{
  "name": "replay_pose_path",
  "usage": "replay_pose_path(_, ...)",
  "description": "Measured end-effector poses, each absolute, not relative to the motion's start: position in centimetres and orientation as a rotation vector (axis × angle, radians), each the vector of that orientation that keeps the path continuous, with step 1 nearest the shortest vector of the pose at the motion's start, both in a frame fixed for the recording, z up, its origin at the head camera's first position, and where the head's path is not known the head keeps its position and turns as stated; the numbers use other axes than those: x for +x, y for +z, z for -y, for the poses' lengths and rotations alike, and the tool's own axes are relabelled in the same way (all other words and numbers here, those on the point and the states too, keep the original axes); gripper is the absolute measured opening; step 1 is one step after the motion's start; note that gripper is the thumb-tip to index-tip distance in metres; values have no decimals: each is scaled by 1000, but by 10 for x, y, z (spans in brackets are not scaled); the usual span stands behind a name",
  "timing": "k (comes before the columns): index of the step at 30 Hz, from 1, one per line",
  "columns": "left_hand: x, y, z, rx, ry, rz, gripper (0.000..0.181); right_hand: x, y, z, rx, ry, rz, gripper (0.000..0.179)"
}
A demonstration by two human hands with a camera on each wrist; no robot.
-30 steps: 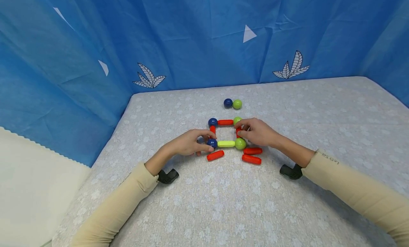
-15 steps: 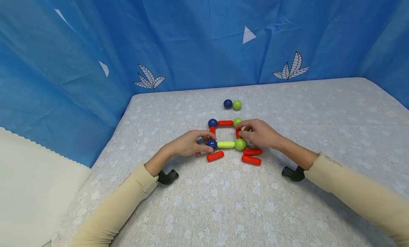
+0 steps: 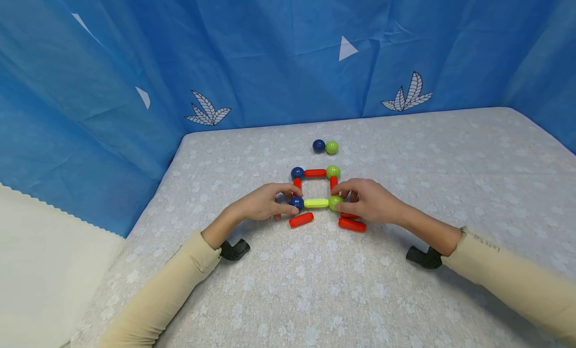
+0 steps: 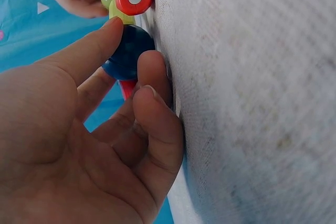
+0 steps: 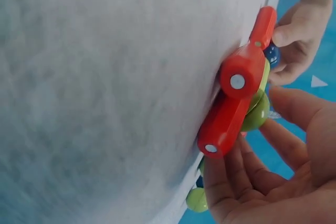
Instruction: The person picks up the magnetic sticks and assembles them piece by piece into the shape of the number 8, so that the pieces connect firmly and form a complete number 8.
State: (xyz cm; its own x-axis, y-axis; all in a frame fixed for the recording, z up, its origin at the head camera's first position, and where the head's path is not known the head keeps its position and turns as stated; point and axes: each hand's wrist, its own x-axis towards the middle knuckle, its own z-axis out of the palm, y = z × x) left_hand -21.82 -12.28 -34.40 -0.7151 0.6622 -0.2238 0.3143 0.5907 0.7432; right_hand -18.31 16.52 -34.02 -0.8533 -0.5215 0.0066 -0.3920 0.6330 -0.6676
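Observation:
A flat square of toy balls and rods lies on the table. My left hand (image 3: 265, 202) holds its near-left blue ball (image 3: 296, 203) between thumb and fingers. On the near-right corner, my right hand (image 3: 373, 200) pinches a green ball (image 3: 334, 202), the thumb on its near side. A yellow-green rod (image 3: 316, 203) joins these two balls. Red rods form the left side, the right side (image 3: 333, 184) and the far side (image 3: 315, 173). The far corners are a blue ball (image 3: 298, 173) and a green ball (image 3: 333, 171). Fingers partly cover the side rods.
Loose red rods with metal ends lie in front: one at left (image 3: 301, 220), one at right (image 3: 352, 224), and another (image 5: 220, 127) partly behind the right hand. Beyond the square, a blue ball (image 3: 318, 146) and a green ball (image 3: 332, 147) touch. A blue curtain (image 3: 288, 58) hangs behind.
My right hand has moved nearer, from the far end of the right-side red rod to the near-right green ball, uncovering the far green ball. The left hand stays on its blue ball.

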Motion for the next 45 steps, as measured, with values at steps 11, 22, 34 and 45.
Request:
replay_pose_path(11,-218,-344,123,782,966,-2337,41,-182,-341,-164,-762,-1002,-2672,30)
replay_pose_path(22,-215,-340,127,836,902,-2368,45,-184,-343,-163,-775,-1004,-2660,31)
replay_pose_path(34,-202,-338,132,840,941,-2420,36,-184,-344,-166,-750,-994,-2666,31)
replay_pose_path(45,-176,-330,116,956,665,-2586,27,-184,-344,-166,-746,-995,-2658,30)
